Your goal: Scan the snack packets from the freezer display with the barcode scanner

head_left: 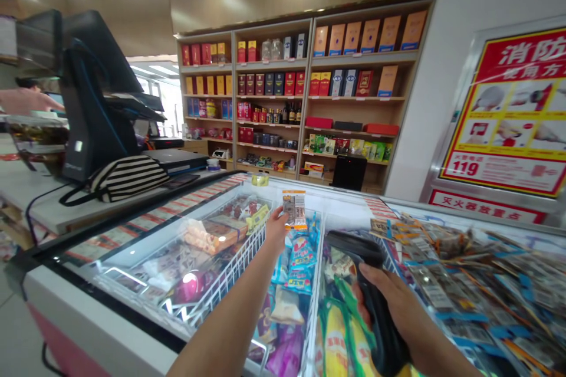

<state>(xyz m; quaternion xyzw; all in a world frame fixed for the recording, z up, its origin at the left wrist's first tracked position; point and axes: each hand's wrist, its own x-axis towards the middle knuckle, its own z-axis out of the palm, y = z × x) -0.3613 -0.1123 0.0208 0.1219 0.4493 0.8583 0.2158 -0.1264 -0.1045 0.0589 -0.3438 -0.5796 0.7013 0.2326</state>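
Held up over the chest freezer (pixel 152 330) is a small snack packet (pixel 294 210) with orange ends and a grey printed middle. My left hand (pixel 276 228) pinches it by its left edge. A black handheld barcode scanner (pixel 375 306) fills my right hand (pixel 391 291), its head turned toward the packet. Behind the scanner's handle, part of my fingers is hidden. Below both hands, blue ice cream packs (pixel 301 259) and yellow corn-shaped packs (pixel 336 335) show through the freezer top. To the right of the scanner lies a heap of similar small packets (pixel 460 282).
A counter on the left holds a black point-of-sale terminal (pixel 95 82) and a striped pouch (pixel 128 177). White wire baskets (pixel 230 274) divide the freezer. Shelves of boxed goods (pixel 272 85) stand behind. A red fire-safety sign (pixel 508 111) hangs at right. Another person (pixel 29 97) is far left.
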